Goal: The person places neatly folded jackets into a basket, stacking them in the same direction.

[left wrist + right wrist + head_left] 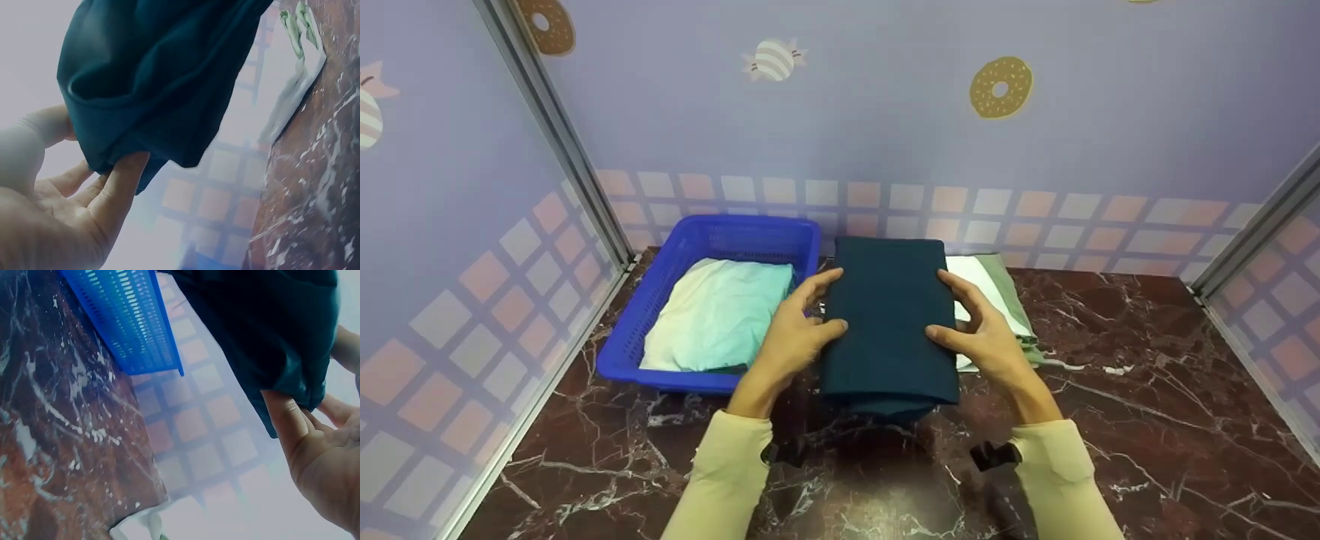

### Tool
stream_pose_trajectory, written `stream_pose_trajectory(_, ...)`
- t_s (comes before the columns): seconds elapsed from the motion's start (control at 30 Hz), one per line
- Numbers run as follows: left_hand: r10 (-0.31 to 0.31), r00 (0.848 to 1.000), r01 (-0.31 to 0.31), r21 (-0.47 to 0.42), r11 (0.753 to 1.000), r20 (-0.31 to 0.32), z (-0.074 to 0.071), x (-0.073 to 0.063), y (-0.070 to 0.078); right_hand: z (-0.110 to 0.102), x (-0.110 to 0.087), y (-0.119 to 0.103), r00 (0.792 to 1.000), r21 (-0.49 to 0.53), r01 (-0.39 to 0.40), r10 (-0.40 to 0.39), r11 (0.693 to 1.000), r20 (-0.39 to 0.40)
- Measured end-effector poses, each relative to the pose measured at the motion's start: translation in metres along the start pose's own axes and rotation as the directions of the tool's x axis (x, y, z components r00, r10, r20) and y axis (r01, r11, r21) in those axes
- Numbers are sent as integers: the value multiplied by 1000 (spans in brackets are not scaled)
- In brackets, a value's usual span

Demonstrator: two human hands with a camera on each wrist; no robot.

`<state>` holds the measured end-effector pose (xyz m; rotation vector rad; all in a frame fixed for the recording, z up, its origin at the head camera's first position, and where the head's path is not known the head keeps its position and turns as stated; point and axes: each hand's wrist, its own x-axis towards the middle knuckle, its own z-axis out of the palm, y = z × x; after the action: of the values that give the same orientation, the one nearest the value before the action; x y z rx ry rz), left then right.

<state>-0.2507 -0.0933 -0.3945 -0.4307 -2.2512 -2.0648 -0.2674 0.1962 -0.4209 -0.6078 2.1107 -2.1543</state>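
A folded dark teal cloth [891, 315] is held up between both hands over the marble-patterned table. On its left edge the left hand [799, 322] grips it, thumb on the upper face; in the left wrist view, fingers [121, 185] reach under the drooping folds. The right hand [979, 322] grips the opposite edge the same way, and its fingers [287, 419] show beneath the cloth in the right wrist view. Loose layers sag below the cloth's near edge. Behind it, a white and green folded cloth [986, 289] lies on the table, partly hidden by the right hand.
To the left stands a blue plastic basket [619, 352] with slotted walls, holding a folded pale cream and aqua cloth [720, 315]. The dark red marbled table [1147, 390] ends at a lilac patterned wall [870, 135] at the back, with side panels left and right.
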Motion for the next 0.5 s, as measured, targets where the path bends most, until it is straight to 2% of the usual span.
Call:
stream_pose_trajectory(0.33, -6, 1000, 6, 80, 997, -5, -34, 11, 21, 23, 28, -22, 999, -11, 41, -41, 999, 19)
stream_pose_trajectory(0.5, -40, 999, 39, 74, 996, 7, -51, 15, 28, 35, 41, -29, 999, -71, 40, -40, 997, 0)
